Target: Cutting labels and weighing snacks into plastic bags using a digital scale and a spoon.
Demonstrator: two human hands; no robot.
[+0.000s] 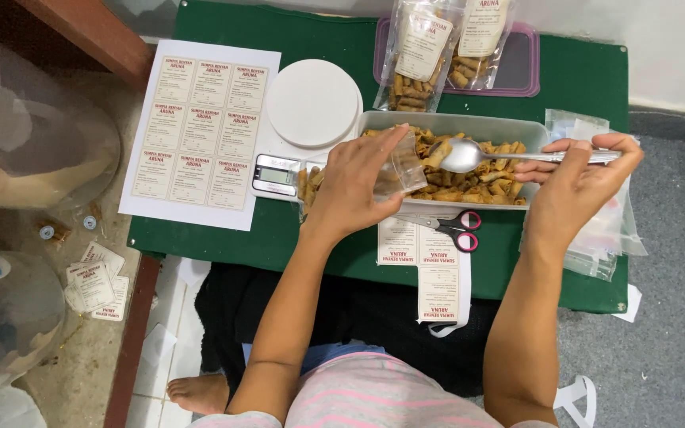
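Nearest the person lie scissors (455, 227) with pink handles. Past them the left hand (356, 184) pinches a small clear pouch (399, 168) open over the tub of fried rolls (477, 127) — the right hand (576, 178) grips a metal spoon (469, 155). Farther back — a white kitchen scale (311, 107).

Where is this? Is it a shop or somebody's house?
Probably a home snack-packing corner: a low green table, a kitchen scale, a sheet of labels and a tub of fried rolls.
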